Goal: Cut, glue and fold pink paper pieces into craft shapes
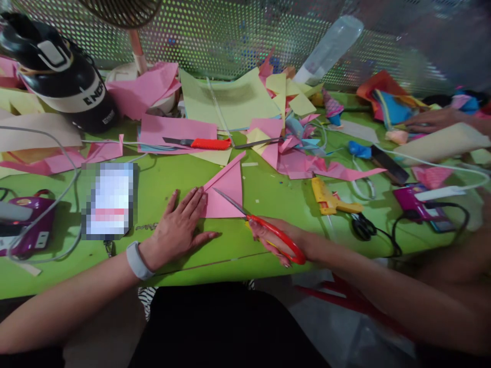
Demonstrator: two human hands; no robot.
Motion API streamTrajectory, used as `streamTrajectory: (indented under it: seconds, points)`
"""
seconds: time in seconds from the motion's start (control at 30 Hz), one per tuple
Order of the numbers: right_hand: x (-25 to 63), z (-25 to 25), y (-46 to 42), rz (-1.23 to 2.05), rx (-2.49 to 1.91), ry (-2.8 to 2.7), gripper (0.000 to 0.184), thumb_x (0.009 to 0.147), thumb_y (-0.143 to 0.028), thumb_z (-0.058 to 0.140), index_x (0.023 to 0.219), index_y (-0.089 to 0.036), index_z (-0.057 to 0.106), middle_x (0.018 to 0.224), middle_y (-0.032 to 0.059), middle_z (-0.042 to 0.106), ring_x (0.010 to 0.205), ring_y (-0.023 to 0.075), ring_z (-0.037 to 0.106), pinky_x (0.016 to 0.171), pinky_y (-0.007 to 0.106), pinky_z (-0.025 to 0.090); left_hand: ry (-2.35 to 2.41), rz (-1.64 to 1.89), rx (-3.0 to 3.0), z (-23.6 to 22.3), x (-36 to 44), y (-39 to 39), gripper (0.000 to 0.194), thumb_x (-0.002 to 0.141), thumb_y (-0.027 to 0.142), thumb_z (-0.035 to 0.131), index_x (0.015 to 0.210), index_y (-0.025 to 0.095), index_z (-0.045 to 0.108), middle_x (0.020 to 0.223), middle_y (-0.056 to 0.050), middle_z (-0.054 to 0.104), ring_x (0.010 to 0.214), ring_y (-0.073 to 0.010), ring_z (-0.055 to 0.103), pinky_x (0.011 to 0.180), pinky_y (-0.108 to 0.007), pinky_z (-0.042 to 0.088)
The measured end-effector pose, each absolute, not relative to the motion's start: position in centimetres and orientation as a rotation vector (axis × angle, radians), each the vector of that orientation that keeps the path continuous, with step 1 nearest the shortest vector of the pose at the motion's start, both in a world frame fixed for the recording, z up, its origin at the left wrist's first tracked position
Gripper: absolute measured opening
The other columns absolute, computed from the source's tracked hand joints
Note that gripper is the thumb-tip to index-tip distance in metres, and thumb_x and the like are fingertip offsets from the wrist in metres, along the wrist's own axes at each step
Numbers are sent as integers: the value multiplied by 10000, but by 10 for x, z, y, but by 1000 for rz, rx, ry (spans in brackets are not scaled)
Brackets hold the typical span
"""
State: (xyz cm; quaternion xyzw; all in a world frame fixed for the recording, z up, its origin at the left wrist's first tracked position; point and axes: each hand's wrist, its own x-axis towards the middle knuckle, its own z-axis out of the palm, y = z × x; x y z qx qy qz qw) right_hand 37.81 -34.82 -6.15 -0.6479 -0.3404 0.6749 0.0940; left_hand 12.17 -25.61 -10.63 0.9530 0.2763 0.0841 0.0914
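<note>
A pink sheet of paper (226,197) with a folded strip along its slanted upper edge lies on the green table. My left hand (178,225) rests flat on the paper's left corner, fingers stretched out, a pale band round the wrist. Red-handled scissors (284,237) are in my right hand (270,235), whose fingers wrap round the handles. Their blades point up and left and lie over the paper's lower right part; whether they touch it I cannot tell.
Behind the paper lie a red box cutter (210,144) and pink scraps (291,163). A yellow glue gun (332,199) sits to the right, a phone (111,199) to the left. A black bottle (65,76) stands back left. Another person's hand (433,122) is at the far right.
</note>
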Motion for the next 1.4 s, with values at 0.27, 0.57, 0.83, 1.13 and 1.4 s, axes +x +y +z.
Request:
streamTrajectory:
  seconds: [0.27,0.57,0.83,1.13,1.4]
  points:
    - [377,-59,-347,2010,-1943,-1030,633,791,-854,476,894,-230,439,454,-116,422,297,66,385,294,174,395,823,250,2840,-108,122,-256,875,962,713,281,1569,86,239,1609,-194,317,1504,-331,283,1230,-577,148]
    - [377,-62,-341,1987,-1957,-1034,625,812,-852,444,874,-230,433,466,-114,415,298,61,385,295,177,401,805,280,2831,-107,121,-255,877,959,705,326,1600,136,144,1615,-180,311,1509,-320,274,1241,-559,130]
    - [370,-55,-339,1981,-1979,-1007,631,786,-854,493,872,-232,434,407,-119,408,276,80,370,277,192,383,818,253,2848,-109,121,-256,891,960,709,306,1589,91,174,1615,-198,298,1508,-334,272,1236,-577,128]
    - [380,-63,-343,2032,-1926,-996,619,802,-832,502,903,-222,466,451,-114,426,296,65,397,308,176,399,823,239,2856,-107,121,-256,886,963,711,285,1581,81,211,1615,-197,293,1509,-331,270,1240,-564,121]
    - [381,-62,-341,2073,-1872,-980,606,801,-815,526,899,-220,465,450,-111,438,285,67,390,296,176,369,818,243,2861,-107,121,-255,869,964,702,314,1569,82,238,1614,-194,293,1503,-335,286,1233,-582,154]
